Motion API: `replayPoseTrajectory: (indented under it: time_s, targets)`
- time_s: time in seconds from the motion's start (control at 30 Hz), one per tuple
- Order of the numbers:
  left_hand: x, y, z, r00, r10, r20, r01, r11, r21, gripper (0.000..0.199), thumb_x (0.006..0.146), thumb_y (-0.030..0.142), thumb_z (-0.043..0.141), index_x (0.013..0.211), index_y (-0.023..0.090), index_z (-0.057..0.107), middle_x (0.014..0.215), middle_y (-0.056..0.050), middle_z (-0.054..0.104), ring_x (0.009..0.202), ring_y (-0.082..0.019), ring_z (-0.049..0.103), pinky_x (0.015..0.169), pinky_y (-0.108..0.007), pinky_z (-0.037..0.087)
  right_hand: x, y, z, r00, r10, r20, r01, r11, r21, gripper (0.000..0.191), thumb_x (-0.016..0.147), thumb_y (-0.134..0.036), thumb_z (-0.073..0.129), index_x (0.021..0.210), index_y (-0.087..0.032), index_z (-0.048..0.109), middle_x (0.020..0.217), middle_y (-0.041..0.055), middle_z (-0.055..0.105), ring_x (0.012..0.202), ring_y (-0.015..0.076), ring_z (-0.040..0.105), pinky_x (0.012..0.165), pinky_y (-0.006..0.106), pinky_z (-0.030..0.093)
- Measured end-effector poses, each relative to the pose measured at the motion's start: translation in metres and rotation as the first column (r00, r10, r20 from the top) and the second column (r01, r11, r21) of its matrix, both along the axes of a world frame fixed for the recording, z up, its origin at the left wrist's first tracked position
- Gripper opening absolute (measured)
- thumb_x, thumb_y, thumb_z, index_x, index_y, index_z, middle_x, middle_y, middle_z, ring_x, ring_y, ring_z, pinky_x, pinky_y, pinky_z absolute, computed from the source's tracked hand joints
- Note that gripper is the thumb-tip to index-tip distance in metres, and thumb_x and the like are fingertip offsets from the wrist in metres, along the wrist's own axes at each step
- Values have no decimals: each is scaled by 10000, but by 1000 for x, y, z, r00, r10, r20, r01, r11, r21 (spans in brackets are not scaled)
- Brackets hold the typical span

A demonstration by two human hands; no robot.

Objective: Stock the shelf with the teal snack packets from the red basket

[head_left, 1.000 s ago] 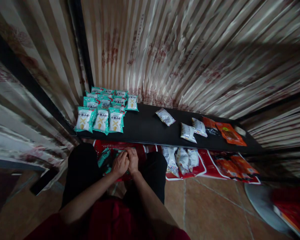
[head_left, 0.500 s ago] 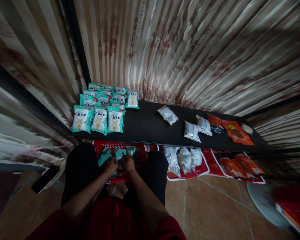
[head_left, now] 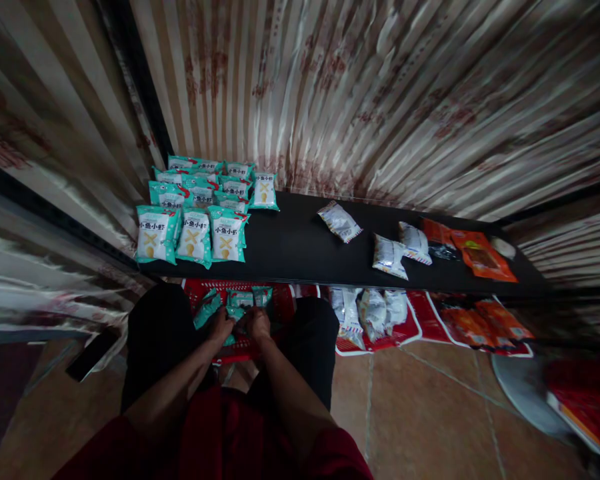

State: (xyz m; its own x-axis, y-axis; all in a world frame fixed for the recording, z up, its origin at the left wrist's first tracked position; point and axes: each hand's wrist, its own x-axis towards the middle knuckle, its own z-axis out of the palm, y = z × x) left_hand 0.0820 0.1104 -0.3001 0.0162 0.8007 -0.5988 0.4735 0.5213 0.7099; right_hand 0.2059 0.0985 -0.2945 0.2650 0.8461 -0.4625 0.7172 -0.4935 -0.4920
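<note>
Between my knees, a red basket holds several green snack bags. My left hand is in the basket, its fingers curled at the near edge of a small green-and-white snack bag. Close beside it, my right hand is closed at the other side of that bag. Dim light and the hands themselves hide the fingertips and much of the bag. On the black shelf above, several upright green-and-white snack bags stand in rows at the left end.
Several silver-white bags lie loose on the shelf, with orange packets further right. Under the shelf, another red basket holds silver-white bags, and one beyond it holds orange packets. Striped curtains hang behind.
My view has shifted slightly. My hands have stayed in the basket, with the right hand turned a little and its fingers more curled. The bags on the shelf stand as before.
</note>
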Motion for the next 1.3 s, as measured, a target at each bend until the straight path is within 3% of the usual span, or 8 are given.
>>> replayPoseTrajectory:
  time_s: [0.2, 0.37, 0.6, 0.87, 1.0, 1.3]
  targets:
    - [-1, -3, -3, 999, 26, 39, -27, 999, 21, 323, 728, 159, 585, 1051, 170, 565, 1023, -76, 678, 989, -194, 613, 794, -284, 458, 2, -1, 15, 1000, -9, 19, 9, 1000, -10, 186, 781, -184, 575, 957, -198, 634, 832, 38, 686, 719, 141, 626, 598, 196, 395]
    - [0, 0, -5, 995, 63, 73, -67, 997, 49, 365, 746, 108, 561, 1110, 130, 538, 1202, -136, 606, 1128, -189, 561, 927, -295, 418, 8, 2, 32, 997, -31, 67, 28, 999, 43, 207, 870, -183, 444, 993, -236, 602, 823, 20, 690, 734, 133, 631, 596, 191, 372]
    - [-3, -3, 1, 987, 98, 128, -111, 989, 100, 365, 722, 122, 596, 1081, 142, 539, 1227, -126, 590, 1168, -206, 537, 971, -317, 405, 12, 3, 53, 995, -21, 93, 14, 997, 77, 218, 875, -186, 422, 987, -231, 603, 830, 36, 684, 759, 159, 640, 607, 212, 369]
    - [-9, -8, 18, 972, 50, 229, -88, 984, 156, 263, 741, 290, 612, 966, 189, 522, 1040, -74, 658, 1010, -195, 617, 857, -320, 474, 18, 5, 71, 996, -57, 68, 47, 988, 146, 195, 902, -236, 412, 978, -217, 591, 871, 40, 681, 813, 158, 638, 668, 215, 397]
    - [-10, -14, 29, 959, 20, 281, -73, 981, 181, 319, 749, 407, 594, 975, 199, 507, 940, -49, 679, 899, -198, 648, 781, -324, 503, 19, 6, 79, 997, -64, 49, 55, 983, 176, 195, 909, -255, 408, 959, -220, 593, 890, 36, 683, 834, 155, 638, 692, 215, 405]
    - [-10, -21, 61, 981, 22, 193, -61, 978, 200, 382, 786, 485, 536, 1006, 176, 586, 935, -67, 694, 928, -226, 631, 809, -314, 474, 16, 6, 94, 996, -80, 48, 70, 978, 195, 209, 903, -272, 416, 962, -222, 610, 926, 44, 688, 854, 170, 636, 710, 231, 408]
